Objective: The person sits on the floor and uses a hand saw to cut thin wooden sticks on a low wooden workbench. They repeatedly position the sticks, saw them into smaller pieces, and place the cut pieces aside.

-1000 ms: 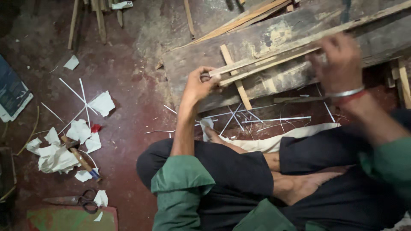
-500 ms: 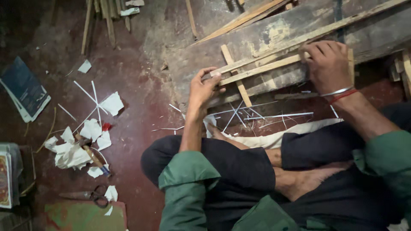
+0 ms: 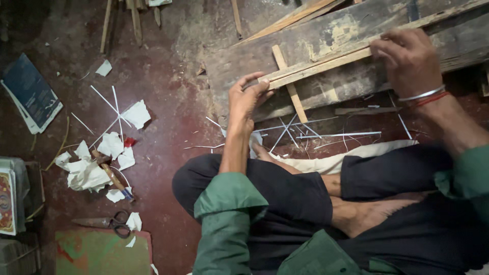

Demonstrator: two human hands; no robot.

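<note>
Floor-level craft workshop, informal, hand tools only.

Person sat cross-legged on a stained dark-red floor point(image 3: 163, 142) beside a worn, heavy wooden plank point(image 3: 326, 40) used as a bench. Thin split wooden strips point(image 3: 316, 66) lay across it; more sticks point(image 3: 135, 20) were piled at the top edge. Slivers point(image 3: 338, 135) and shavings lay scattered near the knees. Torn white paper scraps point(image 3: 86, 173), scissors point(image 3: 109, 222), a wooden-handled tool point(image 3: 112, 175) and a dark booklet point(image 3: 30, 97) littered the floor.
</note>
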